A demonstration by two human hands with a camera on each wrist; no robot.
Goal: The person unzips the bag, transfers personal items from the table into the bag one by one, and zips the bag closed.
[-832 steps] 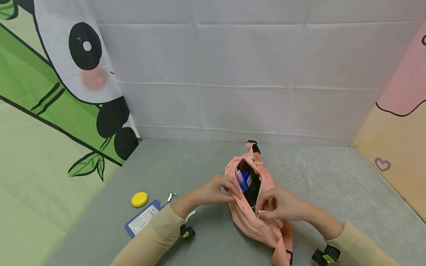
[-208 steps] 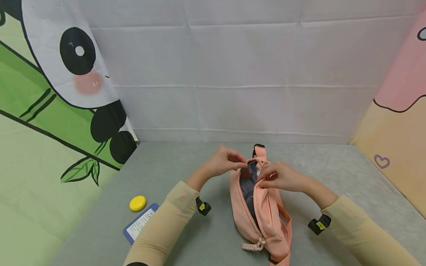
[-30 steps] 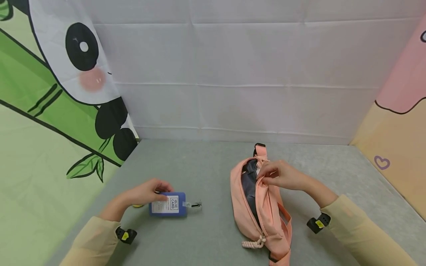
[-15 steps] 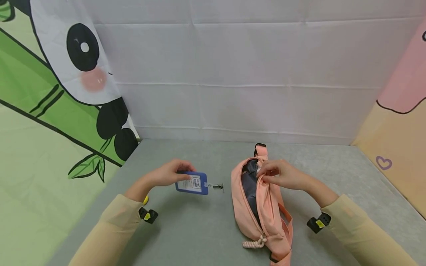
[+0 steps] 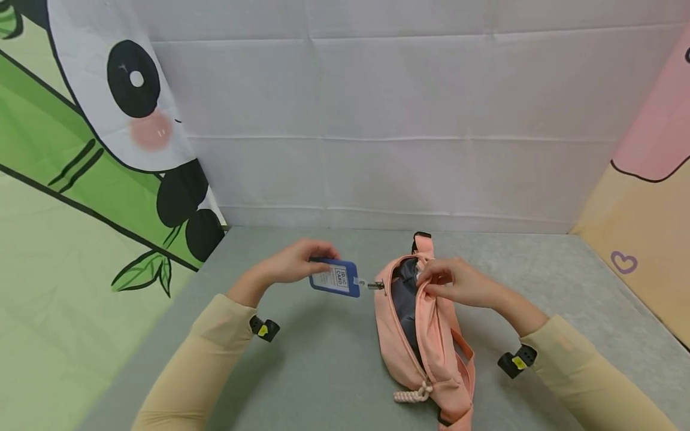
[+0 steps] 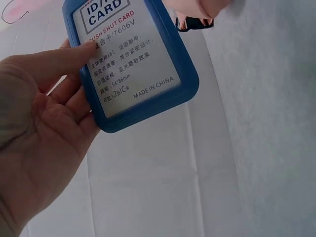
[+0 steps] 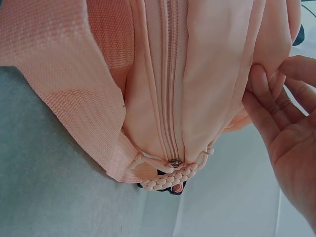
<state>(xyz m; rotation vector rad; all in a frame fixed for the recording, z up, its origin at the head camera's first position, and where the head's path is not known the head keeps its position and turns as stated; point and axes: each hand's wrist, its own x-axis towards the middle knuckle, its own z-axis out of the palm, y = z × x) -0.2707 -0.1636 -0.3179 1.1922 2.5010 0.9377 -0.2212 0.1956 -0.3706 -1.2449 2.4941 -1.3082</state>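
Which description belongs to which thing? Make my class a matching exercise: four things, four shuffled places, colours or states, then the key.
Things
1. left hand
2. right hand
3. card holder
4. bag

Descriptions
A. pink, open, dark lining showing
B. pinches fabric beside an opening
C. blue-framed, with a clip
D. holds something labelled "ID/IC CARD"

Pairs: 1-D, 2-B, 3-C, 4-A

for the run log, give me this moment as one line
left hand: holds blue card holder; right hand: pinches pink bag by opening edge; bag: open; card holder: outside
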